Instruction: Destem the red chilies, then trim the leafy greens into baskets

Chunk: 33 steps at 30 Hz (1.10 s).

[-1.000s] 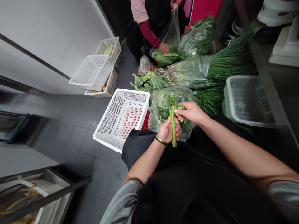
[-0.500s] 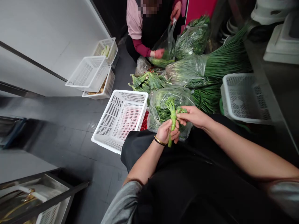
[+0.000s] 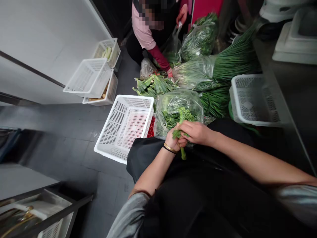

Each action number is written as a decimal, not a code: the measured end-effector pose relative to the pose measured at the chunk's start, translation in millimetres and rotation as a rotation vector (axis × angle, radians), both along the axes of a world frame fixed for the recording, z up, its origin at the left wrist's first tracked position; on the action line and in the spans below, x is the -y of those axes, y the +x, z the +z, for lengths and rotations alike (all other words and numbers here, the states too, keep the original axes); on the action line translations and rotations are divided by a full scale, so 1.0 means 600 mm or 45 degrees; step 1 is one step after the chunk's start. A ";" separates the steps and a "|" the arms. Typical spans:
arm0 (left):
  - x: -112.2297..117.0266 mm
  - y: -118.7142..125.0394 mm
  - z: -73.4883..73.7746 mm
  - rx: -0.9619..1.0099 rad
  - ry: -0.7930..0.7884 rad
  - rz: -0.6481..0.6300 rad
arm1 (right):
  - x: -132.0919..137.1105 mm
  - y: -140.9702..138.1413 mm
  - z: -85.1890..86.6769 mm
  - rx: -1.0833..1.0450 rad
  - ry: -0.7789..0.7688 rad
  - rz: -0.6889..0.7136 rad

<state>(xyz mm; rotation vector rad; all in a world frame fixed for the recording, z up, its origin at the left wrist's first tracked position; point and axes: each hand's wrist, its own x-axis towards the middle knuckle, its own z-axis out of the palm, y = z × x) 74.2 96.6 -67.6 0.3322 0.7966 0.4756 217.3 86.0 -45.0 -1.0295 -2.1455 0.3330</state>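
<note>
My left hand is closed around the stalk of a broccolini. The florets point away from me and the cut stem end sticks out below my fingers. My right hand is closed over the same stalk, its fingers touching the left ones. Small green leaves show between the two hands; whether they are still joined to the stalk I cannot tell. Just beyond lies an open clear plastic bag with more green florets inside. Left of my knee stands a white slotted basket.
Red chillies show beside the basket. Leafy greens and long green stalks in plastic lie further off. Opposite, a co-worker's gloved hand reaches into them. White crates stand by the wall, another basket at right.
My right hand has moved left and down onto the stalk, against my left hand, with the leaves now lower. The co-worker's gloved hand has come nearer, and the whole view has shifted slightly.
</note>
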 end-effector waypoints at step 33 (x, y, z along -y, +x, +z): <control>0.006 -0.010 0.020 0.306 0.143 -0.041 | 0.002 0.084 0.040 -0.492 -0.491 -0.802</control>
